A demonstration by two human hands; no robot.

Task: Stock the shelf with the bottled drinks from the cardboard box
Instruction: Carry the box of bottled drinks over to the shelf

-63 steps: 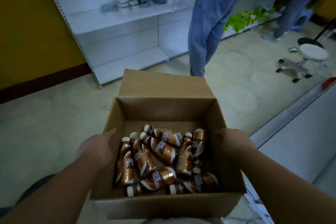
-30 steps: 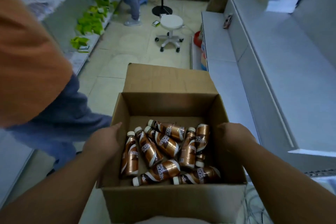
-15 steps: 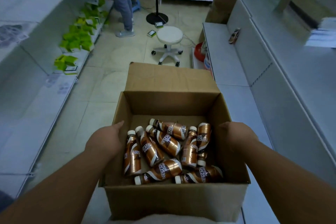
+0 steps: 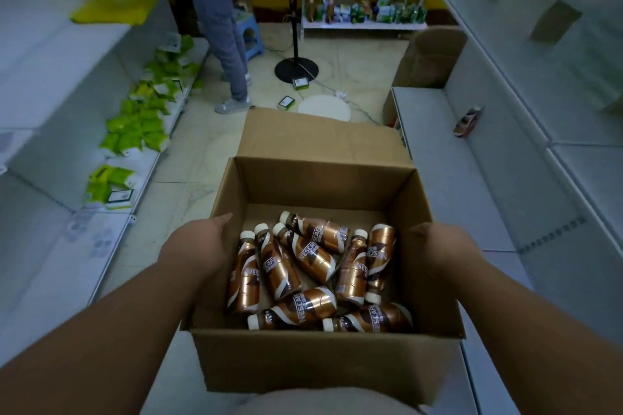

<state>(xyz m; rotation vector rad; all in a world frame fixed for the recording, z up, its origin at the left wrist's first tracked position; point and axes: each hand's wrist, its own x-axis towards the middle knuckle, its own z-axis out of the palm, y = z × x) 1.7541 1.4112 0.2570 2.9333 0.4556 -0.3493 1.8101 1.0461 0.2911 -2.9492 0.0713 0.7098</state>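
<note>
I carry an open cardboard box point(image 4: 317, 367) in front of me, its far flap standing open. Several brown and copper bottled drinks point(image 4: 313, 256) with white caps lie jumbled on its bottom. My left hand point(image 4: 195, 246) grips the box's left wall, thumb over the rim. My right hand point(image 4: 441, 246) grips the right wall the same way. White shelves point(image 4: 478, 199) run along my right, with one small bottle point(image 4: 467, 121) lying on the low shelf.
White shelving on the left holds green packets point(image 4: 138, 131). A person point(image 4: 222, 30) stands in the aisle ahead, near a fan stand point(image 4: 296, 67) and a white stool point(image 4: 325, 106). Another brown box point(image 4: 431, 57) sits at the far right, and two small packs lie on the floor.
The view has swung from the left shelving to down the aisle, and the box has moved forward. Both hands hold the box as before. The person in orange has left view.
</note>
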